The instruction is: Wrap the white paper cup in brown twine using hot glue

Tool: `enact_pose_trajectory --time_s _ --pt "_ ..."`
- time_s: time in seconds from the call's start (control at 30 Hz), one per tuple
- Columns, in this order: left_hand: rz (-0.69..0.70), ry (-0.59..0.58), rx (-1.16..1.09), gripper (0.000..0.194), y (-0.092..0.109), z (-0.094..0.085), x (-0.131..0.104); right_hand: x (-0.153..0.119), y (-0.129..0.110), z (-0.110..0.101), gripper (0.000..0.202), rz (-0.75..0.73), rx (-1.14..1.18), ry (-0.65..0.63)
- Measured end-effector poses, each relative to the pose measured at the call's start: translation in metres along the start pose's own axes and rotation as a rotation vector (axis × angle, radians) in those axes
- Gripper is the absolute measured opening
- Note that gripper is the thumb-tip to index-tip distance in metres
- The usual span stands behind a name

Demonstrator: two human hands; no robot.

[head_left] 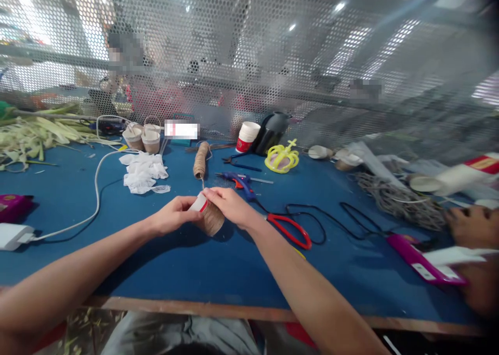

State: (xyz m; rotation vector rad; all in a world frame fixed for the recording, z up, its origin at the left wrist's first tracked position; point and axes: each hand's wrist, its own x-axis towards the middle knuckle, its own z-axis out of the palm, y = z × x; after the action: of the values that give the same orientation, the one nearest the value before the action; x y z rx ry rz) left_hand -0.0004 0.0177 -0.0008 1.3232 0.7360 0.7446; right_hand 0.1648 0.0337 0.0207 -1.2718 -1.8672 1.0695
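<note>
A paper cup, mostly wrapped in brown twine, lies tilted between my two hands. Its white and red end is bare on the left. My left hand grips that end with thumb and fingers. My right hand closes over the upper side, fingertips pressed on the cup where the twine comes in. From there the strand runs up to a spool of twine standing just beyond my hands. A blue hot glue gun lies right of the spool, and red-handled scissors rest beside my right forearm.
White crumpled gloves, two small twine-wrapped baskets and pale husks are at left. Stacked paper cups, a yellow crown-shaped piece and pliers stand behind. Cables and a purple power strip lie right, near another person's hand.
</note>
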Motion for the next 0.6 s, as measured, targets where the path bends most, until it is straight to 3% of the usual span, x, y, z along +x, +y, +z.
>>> enact_pose_trajectory --time_s 0.1,0.27,0.37,0.5,0.6 --pt "0.024 -0.169 0.068 0.022 0.005 0.005 -0.006 0.008 -0.006 0.001 0.024 0.027 0.126 -0.067" --pt "0.243 -0.356 0.368 0.012 0.015 0.018 -0.015 0.027 -0.014 0.004 0.014 0.085 0.237 -0.23" --pt "0.298 -0.424 0.346 0.011 0.018 0.025 -0.02 0.038 -0.011 0.015 0.012 0.115 0.239 -0.396" --pt "0.325 -0.368 0.269 0.013 0.02 0.029 -0.024 0.047 -0.004 0.03 0.011 0.12 0.185 -0.583" --pt "0.375 -0.271 0.323 0.015 0.02 0.026 -0.025 0.048 -0.001 0.036 0.008 0.044 0.133 -0.596"
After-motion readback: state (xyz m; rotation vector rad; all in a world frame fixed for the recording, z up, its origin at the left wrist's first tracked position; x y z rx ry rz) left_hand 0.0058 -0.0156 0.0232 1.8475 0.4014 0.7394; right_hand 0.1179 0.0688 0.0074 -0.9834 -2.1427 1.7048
